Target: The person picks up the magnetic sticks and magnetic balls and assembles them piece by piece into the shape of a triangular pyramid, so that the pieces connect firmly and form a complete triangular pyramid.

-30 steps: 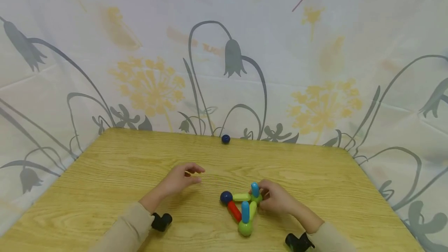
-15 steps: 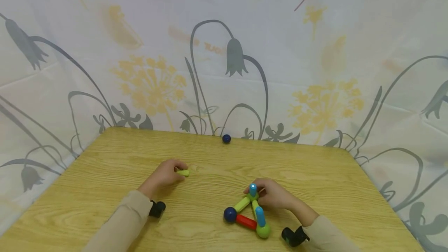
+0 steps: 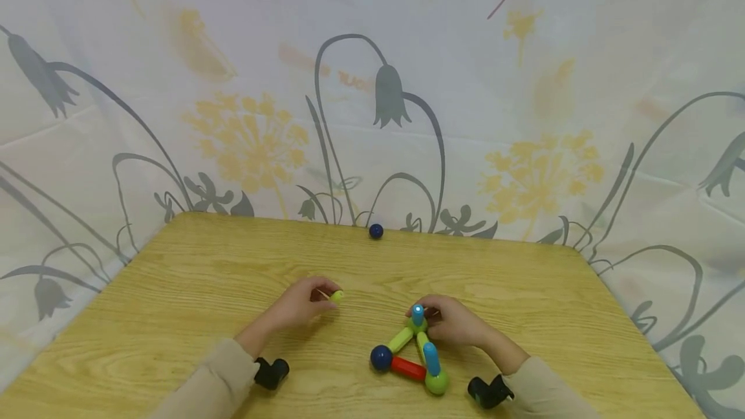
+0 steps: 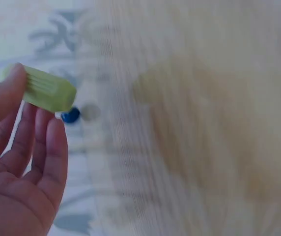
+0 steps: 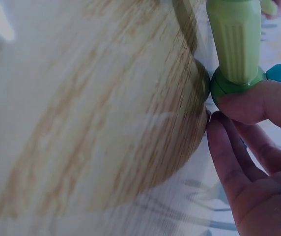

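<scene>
My left hand [image 3: 299, 302] pinches a short yellow-green rod [image 4: 49, 91] between thumb and fingers, above the table and left of the triangle. My right hand [image 3: 456, 322] grips the green ball [image 5: 229, 83] at the triangle's far corner, thumb on one side and fingers on the other. Two yellow-green rods [image 3: 400, 340] and a red rod [image 3: 409, 368] join this ball, a dark blue ball [image 3: 381, 357] and a near green ball [image 3: 436, 381] into a flat triangle. A blue rod [image 3: 432, 359] rises from the near green ball, and another blue rod [image 3: 418, 314] from the far one.
A loose dark blue ball [image 3: 376, 231] lies at the back edge of the wood-grain table [image 3: 233, 257]. Behind it hangs a flower-printed cloth [image 3: 372, 173]. A black wrist camera [image 3: 271, 374] sits at the left sleeve, another black wrist camera [image 3: 490, 392] at the right.
The left hand took hold of a yellow-green rod to the left, then brought it rightward. The triangle turned under the right hand, its blue ball and red rod swinging nearer.
</scene>
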Motion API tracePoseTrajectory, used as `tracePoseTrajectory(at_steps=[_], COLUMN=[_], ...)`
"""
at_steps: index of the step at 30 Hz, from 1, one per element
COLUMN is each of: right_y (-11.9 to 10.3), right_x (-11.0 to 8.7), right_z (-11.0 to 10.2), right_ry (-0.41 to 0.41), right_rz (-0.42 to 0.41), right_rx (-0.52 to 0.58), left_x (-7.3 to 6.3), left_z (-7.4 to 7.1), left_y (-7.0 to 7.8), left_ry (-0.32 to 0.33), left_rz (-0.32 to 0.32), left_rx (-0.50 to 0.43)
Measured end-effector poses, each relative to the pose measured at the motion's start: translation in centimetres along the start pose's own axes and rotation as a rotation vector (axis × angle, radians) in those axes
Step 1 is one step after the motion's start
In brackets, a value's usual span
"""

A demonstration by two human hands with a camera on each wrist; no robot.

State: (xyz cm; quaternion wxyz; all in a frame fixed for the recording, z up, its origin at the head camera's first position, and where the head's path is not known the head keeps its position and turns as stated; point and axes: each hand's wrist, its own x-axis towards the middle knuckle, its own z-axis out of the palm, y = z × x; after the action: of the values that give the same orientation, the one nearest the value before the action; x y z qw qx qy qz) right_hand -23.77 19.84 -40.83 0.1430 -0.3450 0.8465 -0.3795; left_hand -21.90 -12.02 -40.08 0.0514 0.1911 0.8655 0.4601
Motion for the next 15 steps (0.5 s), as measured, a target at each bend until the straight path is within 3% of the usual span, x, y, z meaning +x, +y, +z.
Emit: tracePoseTrajectory(at_steps=[4,15], right_y=[-0.1,0.2], right_x=[-0.1,0.3], right_z=[0.0,0.4], right_ry=[0.006,0.01], right_rz=[-0.011,-0.027], right_rx=[0.009,0.055], left_x=[-0.4,-1.0], left_z=[1.3,3.8], left_y=[1.3,3.4], left_ry=[-0.066,-0.165], left_rz=[0.035,0.032], left_rx=[-0.07,-0.19])
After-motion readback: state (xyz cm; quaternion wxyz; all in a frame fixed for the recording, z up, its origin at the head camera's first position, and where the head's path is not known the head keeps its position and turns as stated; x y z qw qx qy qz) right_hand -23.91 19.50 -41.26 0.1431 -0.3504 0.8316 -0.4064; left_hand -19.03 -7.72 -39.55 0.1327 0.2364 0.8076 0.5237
